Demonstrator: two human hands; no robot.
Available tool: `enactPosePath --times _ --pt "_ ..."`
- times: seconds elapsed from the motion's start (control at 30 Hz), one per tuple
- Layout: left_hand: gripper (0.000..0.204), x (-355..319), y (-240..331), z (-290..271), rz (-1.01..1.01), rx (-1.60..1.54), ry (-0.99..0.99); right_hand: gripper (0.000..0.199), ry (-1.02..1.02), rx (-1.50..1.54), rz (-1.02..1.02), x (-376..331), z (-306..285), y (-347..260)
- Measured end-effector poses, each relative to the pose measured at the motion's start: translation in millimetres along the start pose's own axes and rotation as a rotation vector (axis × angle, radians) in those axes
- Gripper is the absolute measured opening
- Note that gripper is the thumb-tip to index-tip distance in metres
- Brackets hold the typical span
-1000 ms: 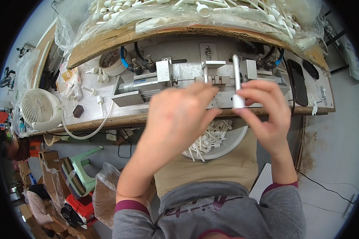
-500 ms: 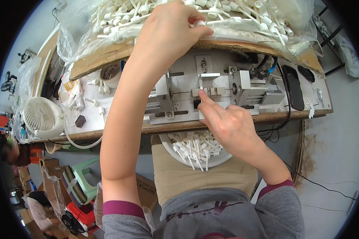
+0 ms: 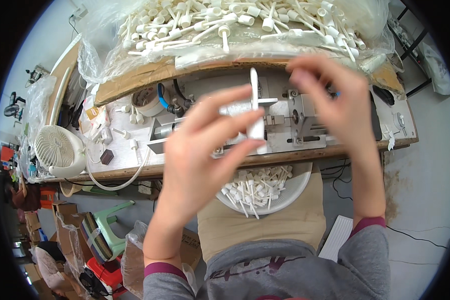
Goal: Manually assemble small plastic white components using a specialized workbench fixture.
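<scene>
Between the thumb and fingers of my left hand (image 3: 200,145) is a white plastic stick with a wider cup-shaped end (image 3: 255,131). Its thin rounded tip points away from me, and the wide end is toward me. The stick is over the metal clamping fixture (image 3: 301,112) on the bench, covering part of it. My right hand (image 3: 335,92) hovers above the right side of the fixture, apart from the stick. Its fingers are bent and smeared by motion, so whether anything is in them does not show.
White cup-ended sticks (image 3: 225,32) heap in a plastic-lined cardboard box (image 3: 130,82) behind the fixture. A white basin (image 3: 305,187) of similar pieces rests on my lap. A small fan (image 3: 60,150), tape roll (image 3: 150,102) and loose pieces lie left; a dark phone (image 3: 375,117) lies right.
My left hand has come back from the heap to above the fixture with a stick. My right hand has lifted off the fixture's middle and moved away to the right.
</scene>
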State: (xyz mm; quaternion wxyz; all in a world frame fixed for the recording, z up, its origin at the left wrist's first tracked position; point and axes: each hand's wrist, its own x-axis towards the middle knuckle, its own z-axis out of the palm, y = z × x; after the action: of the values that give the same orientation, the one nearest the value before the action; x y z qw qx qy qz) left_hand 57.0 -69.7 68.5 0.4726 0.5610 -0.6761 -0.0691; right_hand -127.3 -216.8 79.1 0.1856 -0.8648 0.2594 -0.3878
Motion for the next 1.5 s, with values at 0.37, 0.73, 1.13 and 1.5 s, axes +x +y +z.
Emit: enactPosePath --times 0.37,0.73,1.13,1.5 --pt "0.028 -45.2 -12.3 53.4 0.049 0.595 -0.177 0.025 -0.321 -0.411 -0.087 76.9 -11.3 73.1" --pt "0.027 -38.0 -18.5 56.5 0.024 0.503 -0.184 0.022 -0.079 -0.329 -0.24 37.1 -11.4 28.0" --pt "0.018 63.2 -19.0 -14.1 0.002 0.321 0.238 0.03 -0.01 -0.003 -0.2 -58.3 13.7 -12.4" --pt "0.028 129.3 -83.3 -10.3 -0.093 0.601 0.069 0.015 -0.176 -0.298 -0.224 -81.6 66.5 -20.5"
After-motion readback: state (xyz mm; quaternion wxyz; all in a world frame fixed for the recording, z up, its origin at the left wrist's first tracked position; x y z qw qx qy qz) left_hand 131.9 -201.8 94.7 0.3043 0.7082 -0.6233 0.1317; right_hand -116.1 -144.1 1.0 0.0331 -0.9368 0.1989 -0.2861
